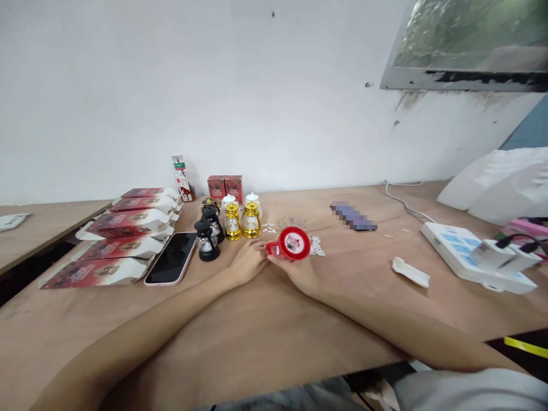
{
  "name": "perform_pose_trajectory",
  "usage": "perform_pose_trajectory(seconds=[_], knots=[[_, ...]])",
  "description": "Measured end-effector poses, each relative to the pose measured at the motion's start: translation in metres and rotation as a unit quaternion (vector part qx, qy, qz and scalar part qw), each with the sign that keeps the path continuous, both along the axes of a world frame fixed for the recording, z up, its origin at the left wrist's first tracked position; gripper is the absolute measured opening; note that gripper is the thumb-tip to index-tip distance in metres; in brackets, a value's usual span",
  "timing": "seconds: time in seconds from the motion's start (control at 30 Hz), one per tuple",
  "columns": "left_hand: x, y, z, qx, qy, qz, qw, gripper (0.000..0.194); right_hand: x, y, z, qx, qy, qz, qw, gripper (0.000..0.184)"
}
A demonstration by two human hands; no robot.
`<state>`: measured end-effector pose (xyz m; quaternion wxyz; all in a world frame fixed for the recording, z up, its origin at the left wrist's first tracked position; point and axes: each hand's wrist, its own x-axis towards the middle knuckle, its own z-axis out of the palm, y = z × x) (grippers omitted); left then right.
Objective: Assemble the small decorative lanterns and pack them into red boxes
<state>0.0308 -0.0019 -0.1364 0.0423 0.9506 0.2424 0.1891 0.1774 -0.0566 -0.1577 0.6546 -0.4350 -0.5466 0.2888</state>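
The right hand (pixel 295 270) holds the tipped red lantern (pixel 293 244), fingers curled round it; the round base faces the person, the other end points toward the left hand (pixel 252 260), just beside; whether that grips, I can't tell.

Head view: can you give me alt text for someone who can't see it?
The right hand holds a round-ended red item over a brown table, the left hand beside it. To the left are small black, gold and white lanterns, a phone and red boxes; to the right, a white power strip.
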Motion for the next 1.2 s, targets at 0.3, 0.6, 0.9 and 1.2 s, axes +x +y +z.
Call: perform_pose_trajectory(seconds=[0.3,0.6,0.9,1.2], knots=[[-0.022,0.009,-0.004,-0.027,-0.048,-0.008,0.998,0.026,0.000,0.004,0.003,0.035,-0.037,-0.008,0.999,0.040],[-0.020,0.000,0.002,-0.026,-0.018,0.054,0.998,0.023,0.016,0.018,0.002,0.014,-0.053,-0.044,0.998,0.030],[-0.020,0.000,0.005,-0.094,-0.063,0.168,0.979,0.023,0.015,0.020,0.000,0.031,-0.065,-0.056,0.996,0.028],[-0.024,-0.011,0.010,-0.085,-0.029,0.230,0.969,0.014,0.016,0.018,0.002,0.036,-0.074,-0.045,0.996,0.020]])
